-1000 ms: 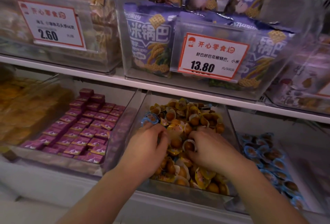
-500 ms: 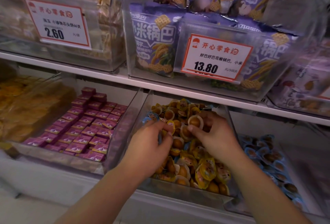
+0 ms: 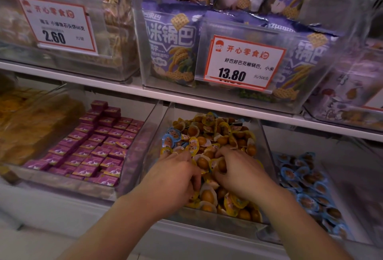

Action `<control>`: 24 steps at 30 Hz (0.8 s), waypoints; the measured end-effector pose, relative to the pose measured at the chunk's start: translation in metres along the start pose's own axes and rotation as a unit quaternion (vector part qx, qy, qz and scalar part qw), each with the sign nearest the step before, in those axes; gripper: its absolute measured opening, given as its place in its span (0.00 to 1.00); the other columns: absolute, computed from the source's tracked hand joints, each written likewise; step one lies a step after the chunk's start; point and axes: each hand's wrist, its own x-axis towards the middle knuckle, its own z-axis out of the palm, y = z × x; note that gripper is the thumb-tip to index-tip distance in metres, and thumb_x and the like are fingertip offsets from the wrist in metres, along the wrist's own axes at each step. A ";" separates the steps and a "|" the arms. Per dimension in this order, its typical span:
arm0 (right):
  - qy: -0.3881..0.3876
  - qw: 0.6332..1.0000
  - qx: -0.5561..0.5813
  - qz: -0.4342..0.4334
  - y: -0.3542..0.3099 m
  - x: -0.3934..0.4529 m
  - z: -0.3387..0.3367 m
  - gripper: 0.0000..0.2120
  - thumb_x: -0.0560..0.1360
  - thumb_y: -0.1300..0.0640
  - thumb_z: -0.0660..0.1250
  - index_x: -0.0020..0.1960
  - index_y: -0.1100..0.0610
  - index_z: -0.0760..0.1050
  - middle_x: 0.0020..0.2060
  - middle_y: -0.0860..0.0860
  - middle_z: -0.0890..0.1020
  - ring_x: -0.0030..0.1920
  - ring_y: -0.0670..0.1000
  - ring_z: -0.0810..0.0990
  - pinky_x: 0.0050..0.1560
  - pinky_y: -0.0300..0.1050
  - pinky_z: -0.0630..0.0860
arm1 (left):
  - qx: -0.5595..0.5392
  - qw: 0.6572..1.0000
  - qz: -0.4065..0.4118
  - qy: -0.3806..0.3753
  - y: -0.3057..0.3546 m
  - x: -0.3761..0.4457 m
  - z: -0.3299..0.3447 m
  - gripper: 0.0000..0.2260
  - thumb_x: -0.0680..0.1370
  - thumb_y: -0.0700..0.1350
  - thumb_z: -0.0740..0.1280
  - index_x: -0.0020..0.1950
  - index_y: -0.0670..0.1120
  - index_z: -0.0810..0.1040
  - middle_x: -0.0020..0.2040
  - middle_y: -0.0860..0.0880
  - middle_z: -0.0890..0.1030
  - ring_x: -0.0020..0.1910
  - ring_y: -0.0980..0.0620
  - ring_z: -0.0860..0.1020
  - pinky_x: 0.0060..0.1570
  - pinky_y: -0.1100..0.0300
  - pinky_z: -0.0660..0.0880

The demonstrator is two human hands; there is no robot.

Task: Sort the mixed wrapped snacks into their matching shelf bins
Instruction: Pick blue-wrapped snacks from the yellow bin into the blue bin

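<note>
Yellow-wrapped snacks (image 3: 209, 133), small round glossy blister packs with brown egg-shaped contents, are piling up in the clear plastic middle bin (image 3: 263, 147) on the lower shelf, centre frame. A few blue-rimmed packs (image 3: 169, 140) are sitting mixed in at the pile's 10 o'clock edge. Both hands are digging into the heap from 6 o'clock, forearms bare. Left hand (image 3: 176, 176) is lying palm down, fingers curling into the packs, thin ring on one finger; cannot tell whether it is gripping any pack. Right hand (image 3: 238, 172) is bending its fingers round one yellow pack (image 3: 221, 164) at its 9 o'clock side, pinching it.

At 3 o'clock of the middle bin, the blue-wrapped snacks (image 3: 304, 185) are filling the neighbouring clear bin, same round shape. At 9 o'clock, purple square packets (image 3: 97, 145) are lying in flat rows. Further at 9 o'clock, orange-yellow bagged goods (image 3: 27, 127) are blurring out.

At 12 o'clock on the upper shelf, purple crinkly bags (image 3: 170, 41) are showing "小米锅巴". White red-bordered price tag (image 3: 244, 62) is reading "开心零食", "13.80". Second tag (image 3: 58, 25) at 10 o'clock is reading "2.60".
</note>
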 end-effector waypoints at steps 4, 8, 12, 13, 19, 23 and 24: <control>-0.017 1.000 0.002 0.006 -0.003 0.004 -0.001 0.12 0.70 0.47 0.70 0.52 0.47 0.79 0.46 0.46 0.77 0.47 0.50 0.78 0.34 0.40 0.67 | 0.088 0.995 -0.036 0.013 0.007 0.001 0.008 0.16 0.76 0.61 0.59 0.56 0.58 0.81 0.52 0.52 0.71 0.57 0.51 0.72 0.56 0.55 0.65; -0.014 1.000 0.000 -0.009 -0.003 0.003 0.003 0.10 0.70 0.50 0.70 0.52 0.46 0.79 0.44 0.45 0.72 0.47 0.51 0.76 0.32 0.38 0.61 | 0.095 0.994 -0.056 0.000 0.009 0.003 0.012 0.20 0.74 0.66 0.60 0.55 0.57 0.81 0.53 0.52 0.71 0.57 0.50 0.73 0.61 0.54 0.65; 0.024 0.999 0.039 -0.006 -0.002 0.001 0.004 0.11 0.72 0.51 0.70 0.54 0.44 0.78 0.50 0.45 0.76 0.53 0.50 0.77 0.39 0.39 0.69 | 0.027 0.993 -0.116 0.023 0.014 0.005 0.017 0.16 0.72 0.66 0.67 0.52 0.58 0.82 0.54 0.54 0.73 0.59 0.51 0.72 0.60 0.54 0.64; 0.046 0.996 0.076 0.010 -0.003 0.001 0.002 0.10 0.72 0.51 0.71 0.53 0.45 0.78 0.51 0.45 0.78 0.52 0.49 0.78 0.43 0.42 0.74 | 0.015 0.991 -0.129 0.035 0.017 0.005 0.018 0.13 0.72 0.64 0.68 0.51 0.59 0.82 0.54 0.55 0.73 0.59 0.51 0.72 0.58 0.54 0.63; 0.108 0.888 0.430 0.121 -0.010 0.001 -0.021 0.04 0.72 0.53 0.76 0.41 0.52 0.83 0.34 0.48 0.85 0.33 0.42 0.81 0.33 0.36 0.76 | -0.089 0.982 -0.152 0.074 0.021 0.008 0.016 0.04 0.72 0.56 0.70 0.43 0.58 0.81 0.49 0.59 0.73 0.53 0.55 0.75 0.53 0.58 0.66; 0.078 0.802 0.570 0.161 -0.009 -0.003 -0.026 0.04 0.72 0.56 0.76 0.42 0.57 0.84 0.35 0.56 0.85 0.35 0.51 0.81 0.36 0.46 0.75 | -0.270 0.920 -0.213 0.187 0.013 0.012 -0.002 0.04 0.74 0.49 0.71 0.41 0.54 0.76 0.41 0.55 0.77 0.37 0.60 0.76 0.32 0.66 0.68; 0.073 0.784 0.594 0.164 -0.009 -0.003 -0.027 0.05 0.72 0.57 0.76 0.44 0.58 0.84 0.36 0.57 0.85 0.36 0.52 0.81 0.37 0.47 0.74 | -0.325 0.891 -0.235 0.213 0.012 0.013 -0.006 0.03 0.75 0.48 0.69 0.43 0.53 0.76 0.37 0.54 0.79 0.31 0.59 0.76 0.27 0.65 0.68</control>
